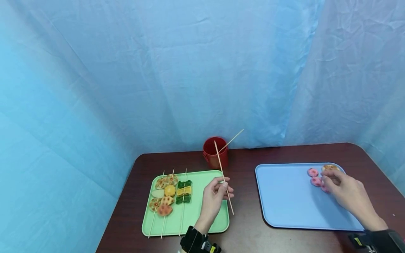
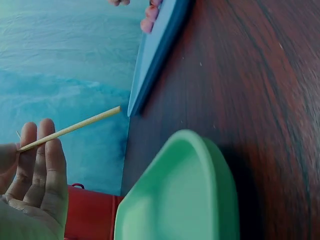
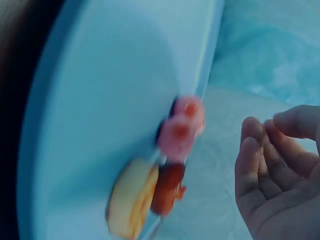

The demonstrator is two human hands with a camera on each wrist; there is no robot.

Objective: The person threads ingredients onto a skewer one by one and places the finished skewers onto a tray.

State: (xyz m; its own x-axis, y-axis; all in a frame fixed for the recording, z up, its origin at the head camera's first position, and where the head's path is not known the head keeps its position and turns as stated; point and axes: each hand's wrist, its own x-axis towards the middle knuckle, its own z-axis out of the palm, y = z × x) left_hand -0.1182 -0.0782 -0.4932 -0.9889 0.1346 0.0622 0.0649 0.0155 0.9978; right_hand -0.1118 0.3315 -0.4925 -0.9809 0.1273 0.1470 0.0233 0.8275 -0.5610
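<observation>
In the head view my left hand pinches a bare wooden skewer between thumb and fingers, above the right side of the green tray. The skewer crosses the fingers in the left wrist view. Over the right part of the blue tray, my right hand hovers with fingers bent loosely, close to pink food pieces and a browned slice. In the right wrist view nothing shows between its fingers; a reddish-brown piece lies beside the pale slice.
Three loaded skewers lie on the green tray's left half, with browned slices, a yellow piece and green pieces. Behind the tray stands a red cup holding a thin stick. Blue cloth hangs behind the dark table.
</observation>
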